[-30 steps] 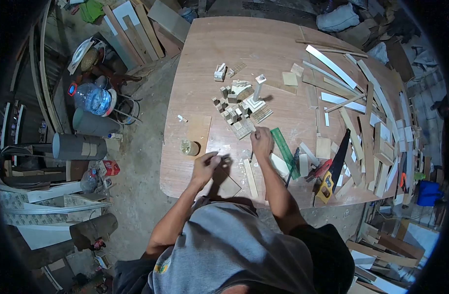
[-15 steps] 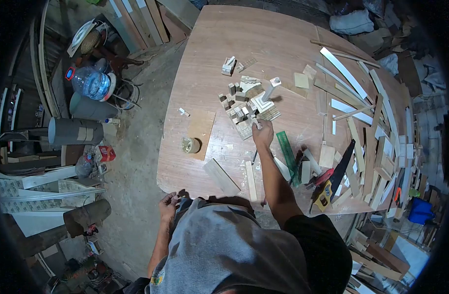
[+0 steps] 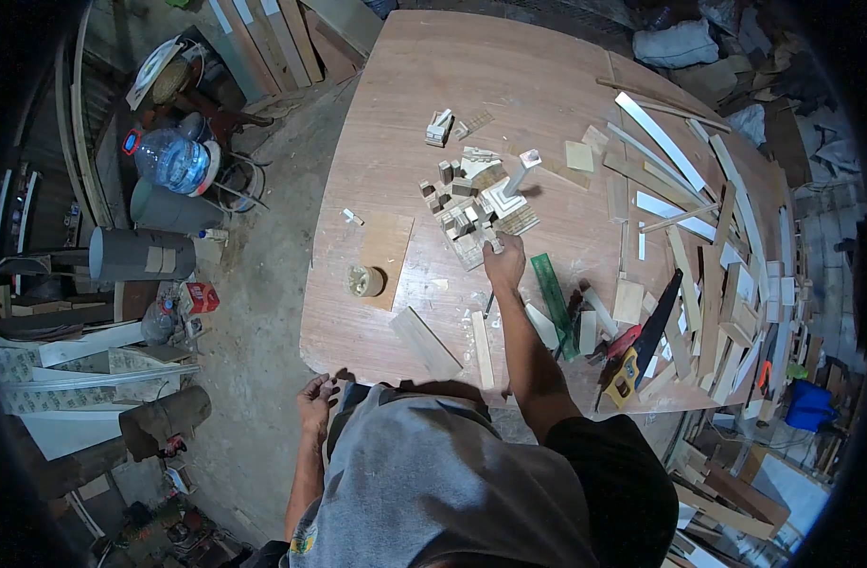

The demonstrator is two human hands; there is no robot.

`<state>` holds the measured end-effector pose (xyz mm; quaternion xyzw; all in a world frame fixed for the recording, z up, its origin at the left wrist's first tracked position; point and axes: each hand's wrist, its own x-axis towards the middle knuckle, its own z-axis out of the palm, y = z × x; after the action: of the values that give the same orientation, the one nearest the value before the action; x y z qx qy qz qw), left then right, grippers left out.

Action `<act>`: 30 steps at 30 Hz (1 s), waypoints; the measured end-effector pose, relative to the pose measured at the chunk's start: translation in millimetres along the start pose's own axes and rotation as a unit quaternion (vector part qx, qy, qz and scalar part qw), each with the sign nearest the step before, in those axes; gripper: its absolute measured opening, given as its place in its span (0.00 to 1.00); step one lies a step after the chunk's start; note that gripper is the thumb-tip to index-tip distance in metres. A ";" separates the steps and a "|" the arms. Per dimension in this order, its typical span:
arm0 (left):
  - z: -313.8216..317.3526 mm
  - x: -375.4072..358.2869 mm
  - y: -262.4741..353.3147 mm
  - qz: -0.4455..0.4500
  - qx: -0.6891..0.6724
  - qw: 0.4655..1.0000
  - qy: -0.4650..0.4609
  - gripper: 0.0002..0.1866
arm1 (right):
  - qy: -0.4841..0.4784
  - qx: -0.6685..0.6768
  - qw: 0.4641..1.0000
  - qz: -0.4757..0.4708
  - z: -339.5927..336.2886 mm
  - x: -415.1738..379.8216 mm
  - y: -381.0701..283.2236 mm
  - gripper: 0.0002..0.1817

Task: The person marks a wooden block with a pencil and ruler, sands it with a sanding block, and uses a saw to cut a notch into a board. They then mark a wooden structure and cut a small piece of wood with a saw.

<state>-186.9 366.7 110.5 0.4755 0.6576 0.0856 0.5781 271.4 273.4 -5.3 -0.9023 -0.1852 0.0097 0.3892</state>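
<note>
On the table stands a wooden architectural model (image 3: 467,204), made of several small blocks with one tall tower (image 3: 521,175). My right hand (image 3: 504,262) reaches to the model's near edge, fingers closed around a small pale wooden piece (image 3: 493,243); whether it is fixed to the model cannot be made out. My left hand (image 3: 314,401) hangs beside the table's near left corner with its fingers curled together; anything between them is too small to name. A smaller wooden model piece (image 3: 439,128) sits farther back, apart from the main model.
A round tub (image 3: 365,280) rests on a thin board (image 3: 388,241) at the left. Right of my forearm lie a green ruler (image 3: 557,305), a handsaw (image 3: 646,341) and several wood strips (image 3: 680,204). A loose plank (image 3: 426,343) lies near the front edge.
My right hand has shifted very slightly at the model's near edge, and my left hand has moved a little to the left. The view has shifted slightly.
</note>
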 end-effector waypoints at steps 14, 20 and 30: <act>-2.1 -7.2 0.0 -0.003 -0.003 1.000 0.005 0.14 | 0.006 -0.032 0.999 -0.009 1.5 -0.3 0.8 0.15; -4.4 -7.6 0.8 -0.008 0.003 1.000 0.011 0.13 | 0.008 -0.039 0.999 -0.027 3.4 1.6 4.2 0.16; -4.1 -5.4 -0.6 -0.013 -0.011 1.000 0.014 0.15 | -0.003 -0.040 0.999 -0.010 -3.0 -4.0 4.3 0.15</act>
<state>-191.3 364.3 115.1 0.4596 0.6706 0.0919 0.5750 269.5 267.3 -6.8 -0.9150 -0.1961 0.0010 0.3527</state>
